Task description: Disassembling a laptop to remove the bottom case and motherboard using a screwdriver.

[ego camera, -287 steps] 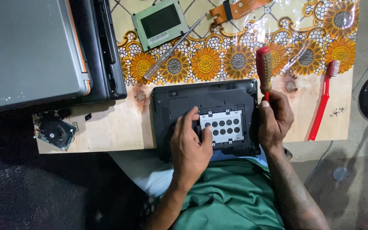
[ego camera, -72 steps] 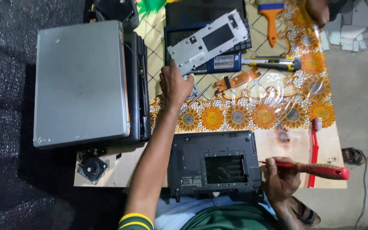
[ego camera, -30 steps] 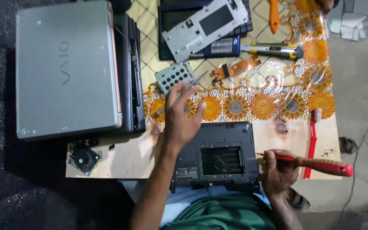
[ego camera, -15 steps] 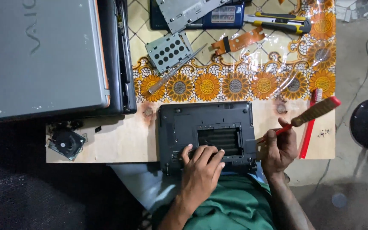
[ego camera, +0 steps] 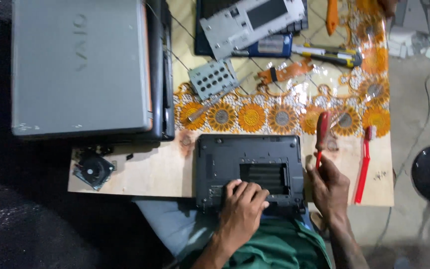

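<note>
Gripping a red brush [ego camera: 321, 137] pointing straight away, right hand [ego camera: 328, 185] clenched; left hand [ego camera: 242, 206] rests flat on laptop [ego camera: 225, 159].

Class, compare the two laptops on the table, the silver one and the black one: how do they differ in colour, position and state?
The silver laptop is larger and lies untouched at the table's far left; the black laptop is smaller and sits at the near edge under the left hand. The silver laptop shows a closed, plain lid; the black laptop lies underside up with an open bay. Both lie flat.
</note>
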